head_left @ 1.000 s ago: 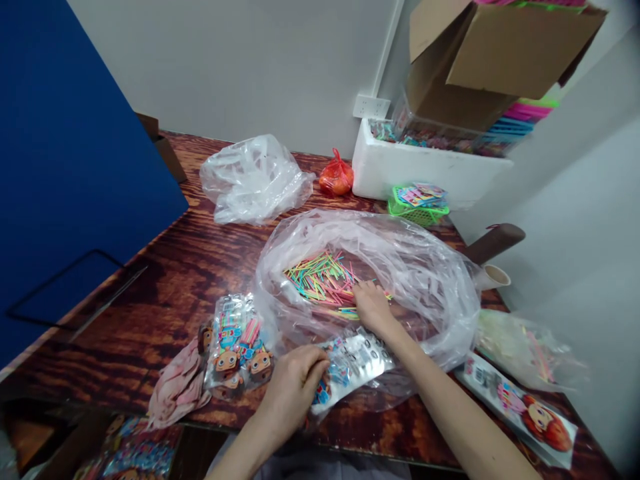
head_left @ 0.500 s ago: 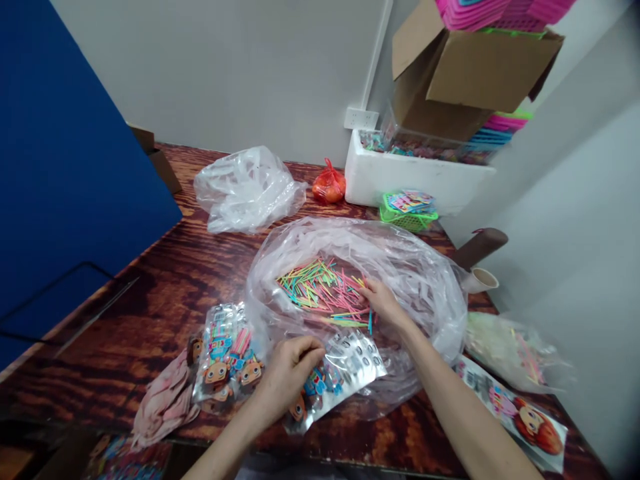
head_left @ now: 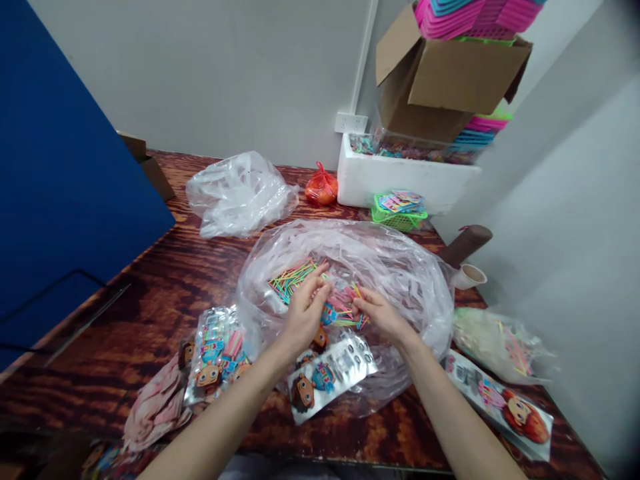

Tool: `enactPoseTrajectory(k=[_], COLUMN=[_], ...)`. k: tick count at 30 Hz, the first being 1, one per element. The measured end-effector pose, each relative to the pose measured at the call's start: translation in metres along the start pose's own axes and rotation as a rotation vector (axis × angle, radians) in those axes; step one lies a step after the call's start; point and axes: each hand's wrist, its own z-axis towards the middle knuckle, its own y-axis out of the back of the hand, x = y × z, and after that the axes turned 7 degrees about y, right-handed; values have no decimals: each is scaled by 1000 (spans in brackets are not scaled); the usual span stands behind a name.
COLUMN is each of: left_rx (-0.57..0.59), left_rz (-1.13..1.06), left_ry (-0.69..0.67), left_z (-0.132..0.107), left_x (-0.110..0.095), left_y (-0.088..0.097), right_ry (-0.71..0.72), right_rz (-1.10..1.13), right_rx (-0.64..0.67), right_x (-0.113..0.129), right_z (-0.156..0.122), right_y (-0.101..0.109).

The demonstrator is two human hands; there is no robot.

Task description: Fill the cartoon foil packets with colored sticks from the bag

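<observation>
My left hand point(head_left: 303, 312) is closed on a silver pouch point(head_left: 328, 315) with cartoon print, over the open clear plastic bag point(head_left: 400, 257). Much of this pouch is hidden by the fingers. Pinched in my right hand point(head_left: 384, 316) are a few thin sticks point(head_left: 355, 291), pink and yellow, close to the pouch's right side. Inside the bag lies a pile of thin coloured sticks point(head_left: 289, 283), green, yellow, blue and pink. Below my hands, more silver pouches point(head_left: 333, 379) lie at the bag's front edge. Another group of printed pouches point(head_left: 213, 353) is to the left.
A pink cloth point(head_left: 157, 407) lies at front left. At right are a filled plastic bag point(head_left: 505, 347), a long printed pouch point(head_left: 505, 407) and a paper cup point(head_left: 470, 276). Behind stand a green basket point(head_left: 399, 220), red bag point(head_left: 321, 187) and white foam box point(head_left: 405, 179).
My left hand has risen from the front pouches to above the stick pile, bringing a pouch along. My right hand has drawn slightly back from the pile, sticks between its fingers.
</observation>
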Motion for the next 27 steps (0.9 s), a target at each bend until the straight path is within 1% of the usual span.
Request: enactPoseTrajectory(k=[1,2,3,5,6,7,8,10,12,13,15,18,20,23,27], left_rx=[25,67,119,226,264,281,273,189,76,34,-22,-37,-48,-81,-51], left_rz=[26,47,65,76,60,29,-16,-121,-214,-254,-317,-363,-372,-352,-312], left_ry=[-61,-93,-97,-50,-23,1,24,79,164,212,289,353,375,393,414], left_z=[6,11,15,18,18,18,18,17,15,12,5,-11,-23,-38,-54], left_x=[-1,-1,1,8,11,14,16,15,13,12,12,17,21,25,27], left_y=[-10,-21,-32,-51,-57,-60,-61,-53,-37,-29,-14,-1,3,6,15], right_ry=[-10,-23,-43,-96,-116,-124,-108,-5,108,133,119,78,86,102,138], right_rz=[23,44,59,72,65,47,20,-52,-112,-127,-151,-182,-207,-259,-281], right_rx=[38,61,67,50,34,23,7,-54,-148,-196,-273,-332,-337,-315,-311], right_x=[1,2,2,2,1,0,-1,-7,-17,-24,-41,-60,-66,-66,-60], right_z=[-3,-5,-7,-11,-13,-15,-18,-25,-36,-42,-53,-66,-70,-71,-72], right_y=[-5,-9,-12,-13,-11,-8,-4,4,10,12,12,9,7,7,5])
